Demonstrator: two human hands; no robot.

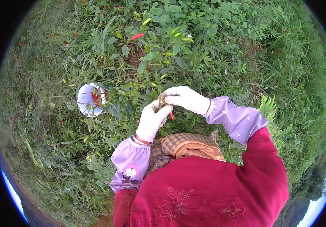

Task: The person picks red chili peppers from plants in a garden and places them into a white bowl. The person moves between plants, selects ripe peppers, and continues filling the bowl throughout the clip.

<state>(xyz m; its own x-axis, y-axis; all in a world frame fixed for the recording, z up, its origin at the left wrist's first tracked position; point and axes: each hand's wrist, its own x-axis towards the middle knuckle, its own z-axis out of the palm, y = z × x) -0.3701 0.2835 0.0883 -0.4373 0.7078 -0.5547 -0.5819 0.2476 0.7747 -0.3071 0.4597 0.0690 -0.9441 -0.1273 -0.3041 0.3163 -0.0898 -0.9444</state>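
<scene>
My left hand (153,120), in a white glove, is closed around a few chili peppers. Green stems stick out above its thumb, and a red chili tip (171,115) pokes out below. From the right, my right hand (184,98), gloved in white too, brings its bent fingers against the left fingertips and the stems. Whether the right fingers pinch something is hidden. Just beyond both hands grows a chili plant with green pods (188,39) and one bright red chili (137,36).
To the left, a white bucket (85,99) with red chilies inside sits among the leaves. Ferns (266,107) and tall grass grow at the right. More red chilies dot the plants at the far left. A checked cloth (180,142) hangs at my waist.
</scene>
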